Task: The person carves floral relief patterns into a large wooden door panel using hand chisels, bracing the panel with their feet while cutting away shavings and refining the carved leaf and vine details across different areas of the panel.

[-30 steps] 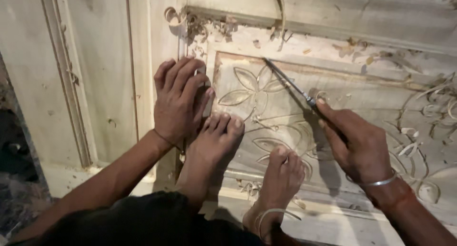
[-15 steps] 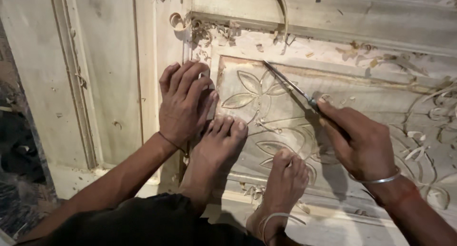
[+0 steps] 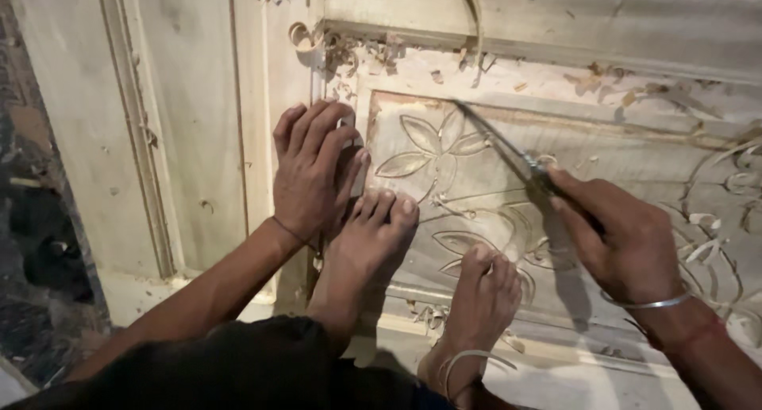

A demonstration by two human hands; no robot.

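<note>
A pale wooden door panel [image 3: 198, 140] lies flat, with a leaf and flower pattern carved into its inset [image 3: 432, 152]. My left hand [image 3: 311, 168] rests flat on the panel's raised frame, fingers spread, beside the carving. My right hand [image 3: 623, 235] grips a thin metal chisel [image 3: 496, 144]; its tip touches the upper edge of the carved inset. Both of my bare feet [image 3: 373, 235] [image 3: 484, 287] press on the lower part of the carving. A metal bangle [image 3: 647, 303] circles my right wrist.
Curled wood shavings [image 3: 349, 57] lie along the top of the inset and at the right side [image 3: 714, 243]. A dark, rough floor [image 3: 40, 243] shows past the panel's left edge. Dark cloth [image 3: 238, 370] covers my lap at the bottom.
The view has drifted slightly, so hands and panel sit a little lower and to the right. Both hands, the chisel and the feet keep the same places on the panel.
</note>
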